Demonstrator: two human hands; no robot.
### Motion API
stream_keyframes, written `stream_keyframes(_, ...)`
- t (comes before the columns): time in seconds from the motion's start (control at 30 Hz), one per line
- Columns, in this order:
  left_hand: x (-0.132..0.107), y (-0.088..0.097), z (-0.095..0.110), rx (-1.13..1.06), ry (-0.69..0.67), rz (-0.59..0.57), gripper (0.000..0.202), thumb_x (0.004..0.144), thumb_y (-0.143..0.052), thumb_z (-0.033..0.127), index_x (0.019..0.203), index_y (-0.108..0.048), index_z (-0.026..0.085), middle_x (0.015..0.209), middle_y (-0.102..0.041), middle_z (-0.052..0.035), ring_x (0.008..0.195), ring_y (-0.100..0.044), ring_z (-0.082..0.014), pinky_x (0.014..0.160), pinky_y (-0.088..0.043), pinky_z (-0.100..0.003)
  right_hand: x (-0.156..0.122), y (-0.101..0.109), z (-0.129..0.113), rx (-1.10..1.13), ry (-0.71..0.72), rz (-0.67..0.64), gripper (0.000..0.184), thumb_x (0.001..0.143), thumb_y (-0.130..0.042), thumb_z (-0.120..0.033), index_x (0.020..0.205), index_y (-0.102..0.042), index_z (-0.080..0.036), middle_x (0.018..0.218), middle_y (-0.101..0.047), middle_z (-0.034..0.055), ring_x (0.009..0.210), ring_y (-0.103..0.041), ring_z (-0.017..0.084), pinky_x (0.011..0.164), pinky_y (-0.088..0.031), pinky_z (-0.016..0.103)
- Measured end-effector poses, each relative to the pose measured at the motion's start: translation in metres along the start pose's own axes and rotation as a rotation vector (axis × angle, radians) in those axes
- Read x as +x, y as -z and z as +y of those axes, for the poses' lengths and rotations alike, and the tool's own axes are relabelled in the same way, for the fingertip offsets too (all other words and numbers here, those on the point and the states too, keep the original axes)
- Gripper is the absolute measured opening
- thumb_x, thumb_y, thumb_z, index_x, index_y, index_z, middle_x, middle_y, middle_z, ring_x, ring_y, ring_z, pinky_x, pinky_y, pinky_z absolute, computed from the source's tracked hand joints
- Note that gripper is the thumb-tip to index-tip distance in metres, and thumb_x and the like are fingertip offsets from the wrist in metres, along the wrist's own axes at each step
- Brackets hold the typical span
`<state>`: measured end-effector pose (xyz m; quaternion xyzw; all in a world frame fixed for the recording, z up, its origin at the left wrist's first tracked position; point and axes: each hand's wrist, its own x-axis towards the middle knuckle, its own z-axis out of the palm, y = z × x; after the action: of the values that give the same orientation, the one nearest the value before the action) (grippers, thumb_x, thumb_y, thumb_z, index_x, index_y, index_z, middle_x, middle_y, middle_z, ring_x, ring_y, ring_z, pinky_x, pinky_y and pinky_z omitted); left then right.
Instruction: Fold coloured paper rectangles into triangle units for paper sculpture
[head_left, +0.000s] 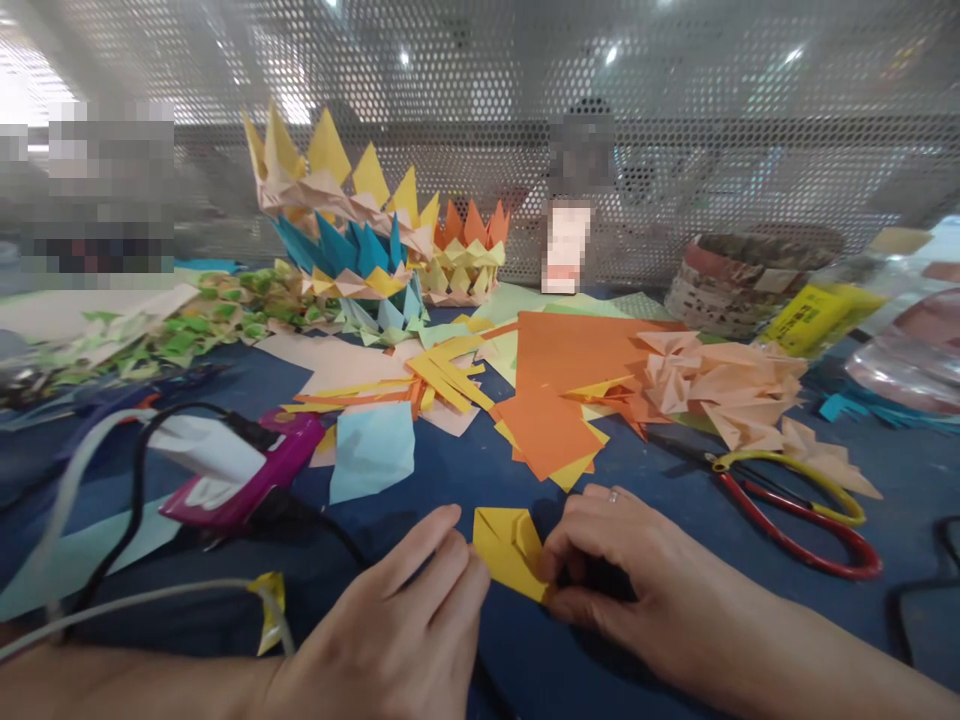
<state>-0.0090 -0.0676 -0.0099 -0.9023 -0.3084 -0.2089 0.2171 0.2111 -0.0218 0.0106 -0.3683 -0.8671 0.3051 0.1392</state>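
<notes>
A small piece of folded yellow paper [501, 538] lies in front of me, with a flap raised on its right side. My right hand [622, 565] pinches its right corner between thumb and bent fingers; a ring shows on one finger. At the paper's left edge, my left hand [420, 610] has its fingers closed together and bent against it, with the thumb hidden. Just beyond lie stacked orange and yellow paper squares [551, 435] and a light blue paper square [373, 448].
Folded paper crowns [341, 235] stand at the back before a perforated metal screen [480, 90]. Scissors [795, 510] lie at right, near peach folded pieces [720, 385]. A purple power strip [244, 475] with cables lies at left. A woven basket [720, 285] stands back right.
</notes>
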Motion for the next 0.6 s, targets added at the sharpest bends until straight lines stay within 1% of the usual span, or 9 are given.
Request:
stream_keyframes(0.07, 0.001, -0.001, -0.003, -0.047, 0.011, 0.0, 0.045, 0.089, -0.033, -0.001, 0.063, -0.066, 0.015, 0.065, -0.065, -0.0061, 0.069, -0.058, -0.0203, 0.094, -0.045, -0.039, 0.0, 0.0, 0.0, -0.003, -0.007, 0.003, 0.018, 0.076, -0.069, -0.007, 0.079, -0.058, -0.021, 0.079, -0.061, -0.0051, 0.074, -0.054, 0.012, 0.073, -0.036, 0.027)
stream_keyframes(0.13, 0.002, -0.002, -0.008, -0.122, 0.021, 0.001, 0.044, 0.089, -0.031, 0.0, 0.065, -0.065, 0.016, 0.067, -0.064, -0.0065, 0.069, -0.057, -0.0204, 0.089, -0.046, -0.04, 0.0, 0.0, 0.001, -0.004, -0.004, 0.006, 0.018, 0.076, -0.069, -0.007, 0.078, -0.058, -0.021, 0.079, -0.062, -0.005, 0.074, -0.055, 0.012, 0.073, -0.036, 0.027)
stream_keyframes(0.2, 0.004, -0.004, -0.015, -0.221, 0.048, -0.018, 0.041, 0.089, -0.029, 0.002, 0.073, -0.065, 0.015, 0.074, -0.064, -0.0076, 0.073, -0.057, -0.0217, 0.081, -0.047, -0.041, 0.001, 0.0, 0.001, -0.004, 0.005, 0.011, 0.018, 0.076, -0.07, -0.007, 0.078, -0.058, -0.021, 0.078, -0.062, -0.0053, 0.074, -0.054, 0.012, 0.072, -0.036, 0.026)
stream_keyframes(0.27, 0.007, -0.007, -0.023, -0.328, 0.142, -0.061, 0.038, 0.089, -0.028, 0.002, 0.084, -0.063, 0.014, 0.083, -0.064, -0.0084, 0.079, -0.057, -0.0227, 0.075, -0.047, -0.039, 0.001, 0.0, 0.001, -0.009, 0.003, 0.014, 0.018, 0.075, -0.07, -0.007, 0.079, -0.059, -0.021, 0.078, -0.062, -0.0053, 0.073, -0.054, 0.012, 0.071, -0.036, 0.026)
stream_keyframes(0.3, 0.009, -0.009, -0.027, -0.385, 0.197, -0.094, 0.036, 0.089, -0.028, 0.002, 0.09, -0.062, 0.014, 0.089, -0.064, -0.0087, 0.083, -0.057, -0.0229, 0.075, -0.047, -0.039, 0.001, 0.0, 0.0, -0.013, -0.003, 0.013, 0.017, 0.076, -0.07, -0.008, 0.08, -0.06, -0.021, 0.078, -0.062, -0.0051, 0.073, -0.054, 0.012, 0.071, -0.037, 0.026)
stream_keyframes(0.37, 0.012, -0.013, -0.034, -0.494, 0.293, -0.138, 0.031, 0.091, -0.03, 0.004, 0.101, -0.058, 0.015, 0.101, -0.062, -0.0088, 0.092, -0.056, -0.0224, 0.081, -0.046, -0.038, 0.001, 0.001, -0.002, -0.017, -0.015, 0.007, 0.015, 0.077, -0.07, -0.009, 0.081, -0.061, -0.021, 0.078, -0.062, -0.0042, 0.074, -0.054, 0.013, 0.071, -0.037, 0.026)
stream_keyframes(0.43, 0.015, -0.018, -0.04, -0.605, 0.335, -0.173, 0.027, 0.094, -0.033, 0.007, 0.108, -0.053, 0.016, 0.109, -0.059, -0.0076, 0.101, -0.054, -0.0206, 0.088, -0.044, -0.036, 0.0, 0.001, -0.003, -0.015, -0.019, 0.008, 0.015, 0.077, -0.07, -0.009, 0.081, -0.062, -0.021, 0.079, -0.063, -0.0036, 0.074, -0.055, 0.013, 0.072, -0.037, 0.027)
stream_keyframes(0.5, 0.018, -0.021, -0.045, -0.701, 0.326, -0.196, 0.025, 0.096, -0.034, 0.009, 0.111, -0.052, 0.018, 0.111, -0.058, -0.0063, 0.105, -0.052, -0.0191, 0.093, -0.042, -0.034, -0.001, 0.001, -0.004, -0.012, -0.017, 0.015, 0.015, 0.076, -0.07, -0.008, 0.08, -0.061, -0.02, 0.079, -0.063, -0.0035, 0.074, -0.055, 0.012, 0.072, -0.037, 0.027)
stream_keyframes(0.6, 0.021, -0.021, -0.049, -0.795, 0.262, -0.242, 0.027, 0.096, -0.033, 0.008, 0.112, -0.051, 0.018, 0.109, -0.058, -0.0056, 0.104, -0.052, -0.0184, 0.093, -0.041, -0.033, -0.002, 0.001, -0.003, -0.015, -0.007, 0.026, 0.014, 0.076, -0.069, -0.008, 0.079, -0.061, -0.02, 0.078, -0.062, -0.0035, 0.074, -0.055, 0.012, 0.072, -0.037, 0.027)
